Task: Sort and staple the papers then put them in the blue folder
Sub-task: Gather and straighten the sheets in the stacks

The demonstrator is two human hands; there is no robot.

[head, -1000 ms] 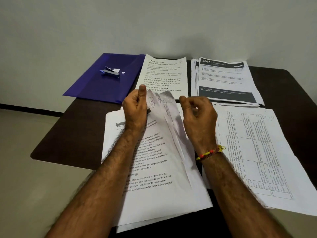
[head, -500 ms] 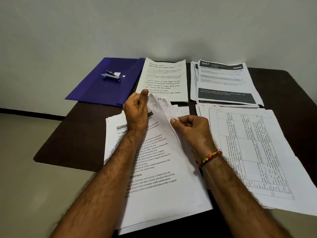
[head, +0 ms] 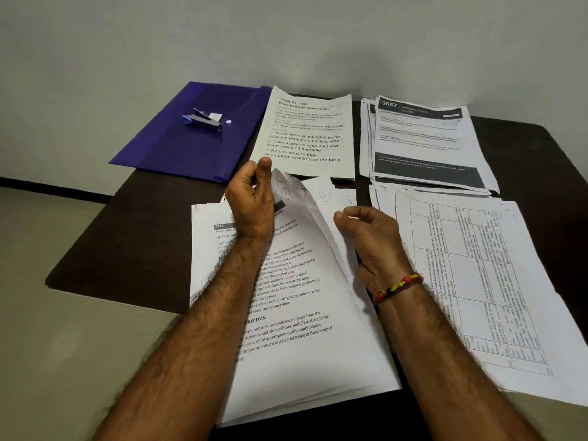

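- Nearest, my left hand (head: 251,202) pinches the lifted top corners of the wardrobe-task stack (head: 305,329); my right hand (head: 370,240) hovers loosely curled, holding nothing.
- I'd peel one sheet at a time, checking circled page numbers.
- Farther left, the stapler (head: 203,120) lies on the blue folder (head: 178,151) on the tabletop (head: 127,243).

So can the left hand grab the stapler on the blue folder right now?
Probably not just yet. The left hand is busy pinching up the corners of the near paper stack. The stapler lies in the open on the blue folder, with nothing in between, so it could once it lets go.
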